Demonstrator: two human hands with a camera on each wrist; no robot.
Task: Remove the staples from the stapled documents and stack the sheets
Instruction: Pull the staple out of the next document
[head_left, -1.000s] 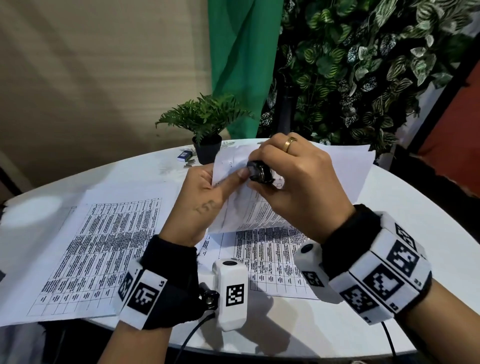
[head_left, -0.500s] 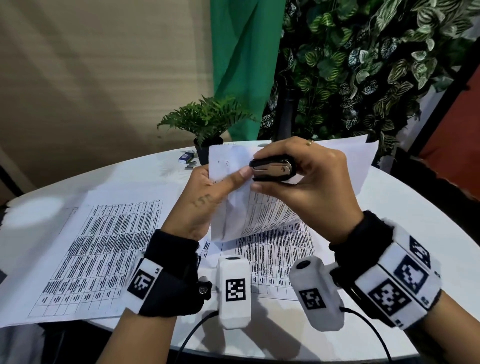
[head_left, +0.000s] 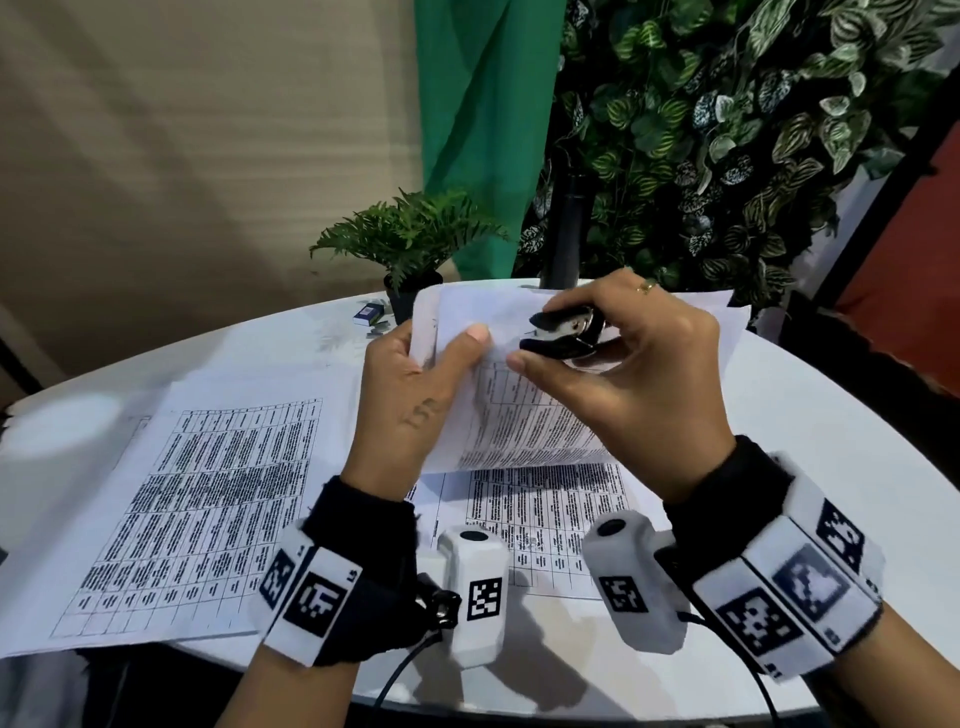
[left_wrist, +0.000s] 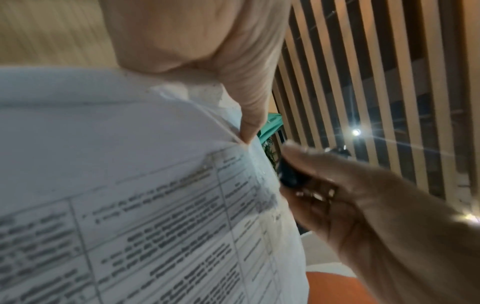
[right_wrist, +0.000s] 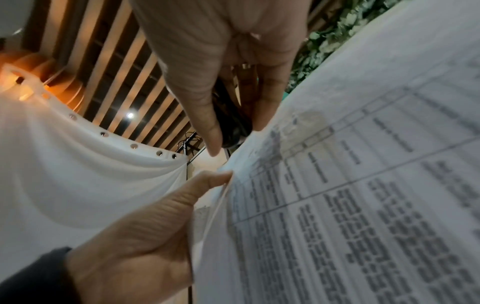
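A stapled document (head_left: 524, 415) of printed table sheets is lifted off the white round table (head_left: 810, 431), curling upward. My left hand (head_left: 415, 395) pinches its upper left corner, thumb on the front. My right hand (head_left: 623, 374) grips a black and chrome staple remover (head_left: 563, 332) between thumb and fingers, its claws a short way right of that corner. In the left wrist view the document (left_wrist: 155, 185) fills the frame with the staple remover (left_wrist: 288, 174) beside its edge. The right wrist view shows the staple remover (right_wrist: 231, 123) and the document (right_wrist: 350, 195).
A printed sheet (head_left: 192, 509) lies flat on the left of the table, another (head_left: 545, 519) under the hands. A small potted fern (head_left: 410, 244) and a staple box (head_left: 369, 313) stand at the far edge. A wall of leaves (head_left: 727, 130) rises behind.
Both hands have lifted the document higher off the table. The right hand has turned and drawn the staple remover slightly right of the corner, its claws now showing.
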